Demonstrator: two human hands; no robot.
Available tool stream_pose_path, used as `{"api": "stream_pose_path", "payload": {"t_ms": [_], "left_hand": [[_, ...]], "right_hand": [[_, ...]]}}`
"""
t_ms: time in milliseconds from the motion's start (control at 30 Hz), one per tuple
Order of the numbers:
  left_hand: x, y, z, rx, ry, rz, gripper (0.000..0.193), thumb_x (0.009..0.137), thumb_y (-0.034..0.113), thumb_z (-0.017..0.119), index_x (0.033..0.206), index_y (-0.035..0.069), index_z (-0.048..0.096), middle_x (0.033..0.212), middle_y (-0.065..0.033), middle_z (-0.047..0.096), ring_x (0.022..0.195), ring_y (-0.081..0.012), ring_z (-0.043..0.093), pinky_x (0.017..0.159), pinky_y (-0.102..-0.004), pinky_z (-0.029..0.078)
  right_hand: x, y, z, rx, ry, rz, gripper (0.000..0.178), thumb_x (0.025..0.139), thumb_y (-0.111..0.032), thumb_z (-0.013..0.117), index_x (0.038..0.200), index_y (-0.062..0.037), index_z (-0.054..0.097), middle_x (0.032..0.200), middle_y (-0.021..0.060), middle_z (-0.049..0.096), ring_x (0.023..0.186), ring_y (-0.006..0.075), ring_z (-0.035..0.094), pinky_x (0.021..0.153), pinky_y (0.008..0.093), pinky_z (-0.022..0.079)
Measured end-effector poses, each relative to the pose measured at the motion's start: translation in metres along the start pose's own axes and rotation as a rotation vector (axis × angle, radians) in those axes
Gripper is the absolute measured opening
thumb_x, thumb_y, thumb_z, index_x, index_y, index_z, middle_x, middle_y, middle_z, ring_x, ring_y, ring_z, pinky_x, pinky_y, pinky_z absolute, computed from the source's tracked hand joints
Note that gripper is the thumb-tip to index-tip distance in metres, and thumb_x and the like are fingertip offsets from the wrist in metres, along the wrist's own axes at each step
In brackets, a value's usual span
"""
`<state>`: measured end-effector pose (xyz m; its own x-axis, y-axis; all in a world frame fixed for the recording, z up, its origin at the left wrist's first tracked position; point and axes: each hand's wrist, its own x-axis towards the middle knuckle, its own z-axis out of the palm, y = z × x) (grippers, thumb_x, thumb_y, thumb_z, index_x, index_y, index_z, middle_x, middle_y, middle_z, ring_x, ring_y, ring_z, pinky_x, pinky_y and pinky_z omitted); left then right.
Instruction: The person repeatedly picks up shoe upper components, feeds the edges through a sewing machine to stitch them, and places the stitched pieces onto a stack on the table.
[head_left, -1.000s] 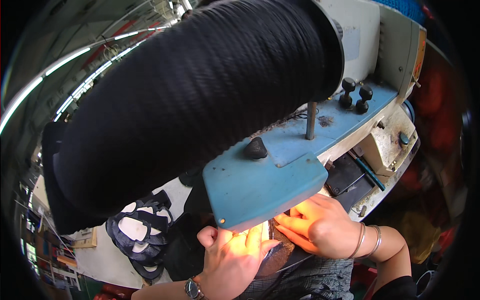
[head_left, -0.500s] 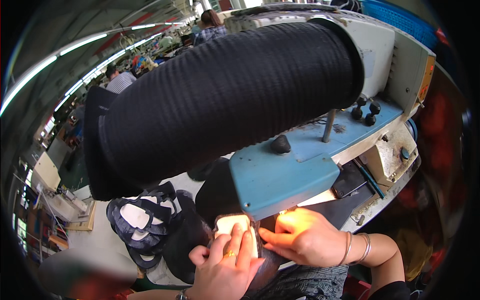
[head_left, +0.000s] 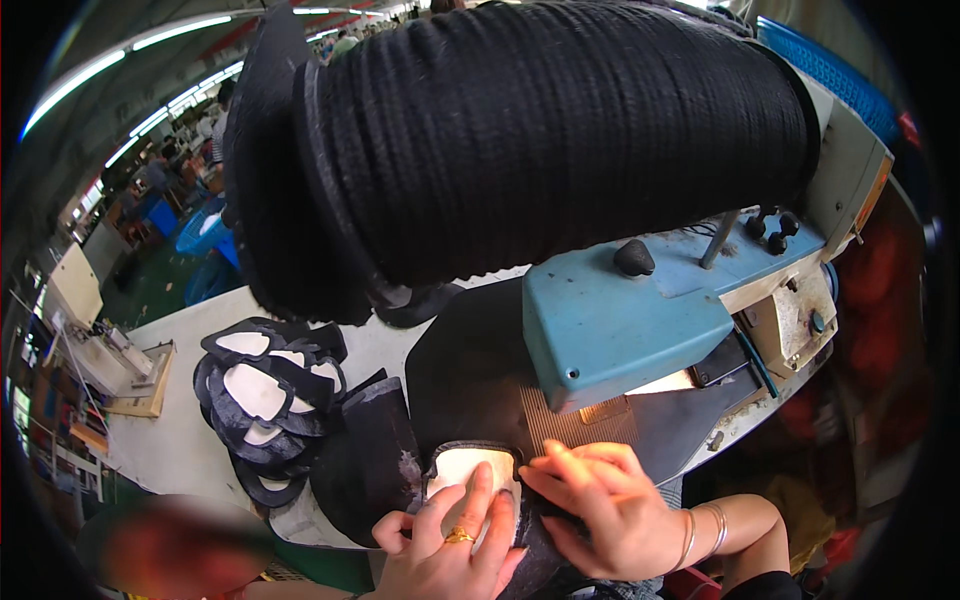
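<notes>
A white-faced piece with a raised black rim (head_left: 450,462) lies on the black work surface near me. My left hand (head_left: 455,540), a ring on one finger, rests on its white face with several fingers stretched out and spread. At the right rim of this piece, my right hand (head_left: 615,515) has curled fingers closed at the edge; the thumb's grip is partly hidden. Just beyond that hand stands the blue sewing machine head (head_left: 625,335), over a ribbed metal plate (head_left: 560,420) lit by a lamp.
A large spool of black strip (head_left: 560,150) hangs over the machine. Left of the work is a pile of black pieces with white insides (head_left: 265,395), beside a dark folded sheet (head_left: 365,460). A white table (head_left: 165,450) extends left. A blue basket (head_left: 825,75) stands behind.
The view has shifted, showing the ribbed plate more fully. The rimmed piece and both hands are now lower, further from the machine head. My right hand's fingers have turned and moved along the rim.
</notes>
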<state>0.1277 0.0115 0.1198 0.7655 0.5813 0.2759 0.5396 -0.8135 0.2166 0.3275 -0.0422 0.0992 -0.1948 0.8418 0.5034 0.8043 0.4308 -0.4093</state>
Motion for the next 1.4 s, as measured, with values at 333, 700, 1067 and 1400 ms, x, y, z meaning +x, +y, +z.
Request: {"api": "stream_pose_path", "payload": {"t_ms": [333, 700, 1067, 1400], "left_hand": [[-0.003, 0.002, -0.012, -0.047, -0.207, 0.072, 0.103, 0.072, 0.060, 0.070, 0.145, -0.005, 0.037, 0.151, -0.0249, 0.035, 0.138, -0.0390, 0.034, 0.098, -0.0537, 0.027], [-0.078, -0.025, 0.012, -1.830, 0.553, -0.399, 0.035, 0.104, 0.010, 0.044, 0.135, -0.005, 0.051, 0.138, -0.0204, 0.053, 0.129, -0.0322, 0.051, 0.102, -0.0455, 0.045], [-0.153, -0.067, 0.054, -1.835, 0.782, -0.879, 0.033, 0.092, -0.014, 0.051, 0.123, -0.006, 0.060, 0.126, -0.0153, 0.062, 0.117, -0.0273, 0.061, 0.107, -0.0433, 0.045], [-0.073, -0.121, 0.060, -0.509, 0.566, -0.527, 0.074, 0.080, 0.000, 0.077, 0.144, -0.003, 0.041, 0.134, -0.0162, 0.057, 0.119, -0.0233, 0.053, 0.102, -0.0367, 0.042]], "right_hand": [[0.002, 0.013, -0.011, 0.229, 0.023, 0.118, 0.058, 0.080, 0.002, 0.065, 0.133, 0.0090, 0.044, 0.120, 0.0210, 0.066, 0.105, 0.0272, 0.063, 0.098, 0.0375, 0.044], [-0.057, -0.044, 0.081, 1.428, -0.139, 0.572, 0.050, 0.082, -0.009, 0.080, 0.124, 0.0060, 0.057, 0.121, 0.0165, 0.067, 0.113, 0.0278, 0.064, 0.101, 0.0401, 0.049], [0.004, -0.019, 0.153, 2.076, 0.108, 0.959, 0.029, 0.093, 0.006, 0.058, 0.122, -0.0003, 0.058, 0.118, 0.0126, 0.067, 0.113, 0.0292, 0.064, 0.103, 0.0435, 0.049], [-0.055, 0.045, 0.160, 1.675, 0.706, 0.784, 0.034, 0.093, -0.006, 0.062, 0.126, -0.0047, 0.057, 0.123, 0.0129, 0.062, 0.113, 0.0255, 0.060, 0.100, 0.0399, 0.046]]}}
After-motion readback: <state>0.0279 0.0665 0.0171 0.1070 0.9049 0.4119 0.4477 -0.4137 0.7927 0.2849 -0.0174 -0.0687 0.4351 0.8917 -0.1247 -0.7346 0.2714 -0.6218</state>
